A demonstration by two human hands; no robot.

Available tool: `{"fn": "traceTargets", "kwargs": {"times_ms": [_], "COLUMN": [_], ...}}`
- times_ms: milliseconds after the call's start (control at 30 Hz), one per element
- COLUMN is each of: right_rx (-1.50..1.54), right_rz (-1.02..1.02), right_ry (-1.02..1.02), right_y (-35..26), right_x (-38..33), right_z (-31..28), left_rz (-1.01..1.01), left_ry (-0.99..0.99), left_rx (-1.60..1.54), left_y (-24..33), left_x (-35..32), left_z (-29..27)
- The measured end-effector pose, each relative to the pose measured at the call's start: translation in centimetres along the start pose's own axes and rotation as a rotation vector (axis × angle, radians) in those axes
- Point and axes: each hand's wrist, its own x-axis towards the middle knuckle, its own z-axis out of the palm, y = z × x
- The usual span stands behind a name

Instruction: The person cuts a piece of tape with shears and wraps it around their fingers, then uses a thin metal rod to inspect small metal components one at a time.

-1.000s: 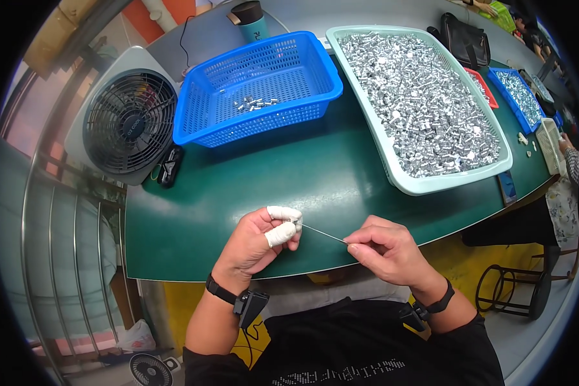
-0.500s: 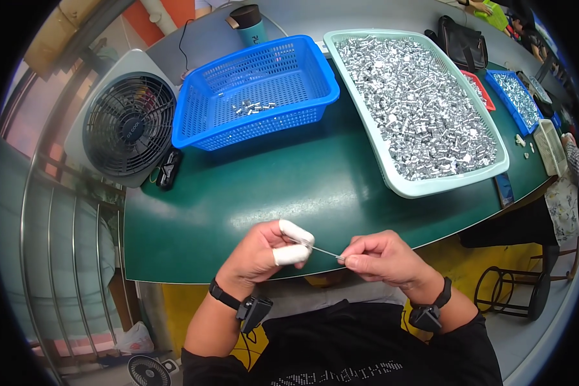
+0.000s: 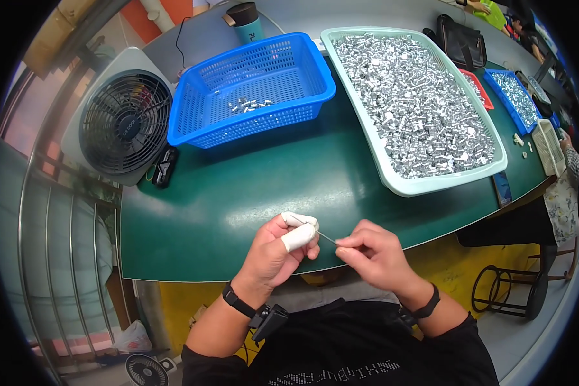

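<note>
White finger cots (image 3: 300, 238) cover the thumb and index finger of my left hand (image 3: 264, 260). Those fingers are pressed together around one end of a thin metal rod (image 3: 326, 238). Whether a small part is also between them is hidden. My right hand (image 3: 381, 258) pinches the rod's other end between thumb and index finger. Both hands are just above the near edge of the green table (image 3: 193, 238). Beyond them, a pale green tray (image 3: 402, 186) is full of small silvery metal parts (image 3: 424, 109). Several similar parts (image 3: 251, 104) lie in a blue perforated basket (image 3: 257, 122).
At the left stands a box fan (image 3: 127, 122), with a small black object (image 3: 166, 168) beside it. A teal tumbler (image 3: 248, 26) is behind the basket. On the far right are a black bag (image 3: 462, 42), a red tray (image 3: 479, 87) and a smaller blue tray (image 3: 513, 100).
Both hands have risen slightly, and the right has turned a little. My left thumb and index finger have closed together. The silvery piece at my right fingertips no longer shows.
</note>
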Motion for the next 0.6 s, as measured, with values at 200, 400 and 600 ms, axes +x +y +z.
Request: {"fn": "traceTargets", "kwargs": {"times_ms": [200,400,600], "right_rx": [0.039,-0.311,-0.391], "right_rz": [0.053,-0.167,-0.237], "right_ry": [-0.073,-0.035,-0.018], "right_y": [-0.5,0.0,-0.1], "right_x": [-0.2,0.1,0.1], "right_z": [-0.4,-0.4,-0.4], "left_rz": [-0.003,-0.068,-0.087], "left_ry": [-0.029,0.179,0.225], "left_rx": [0.120,0.111,0.048], "left_y": [-0.2,-0.2,-0.7], "left_x": [0.1,0.1,-0.2], "left_z": [-0.2,1.3,1.4]}}
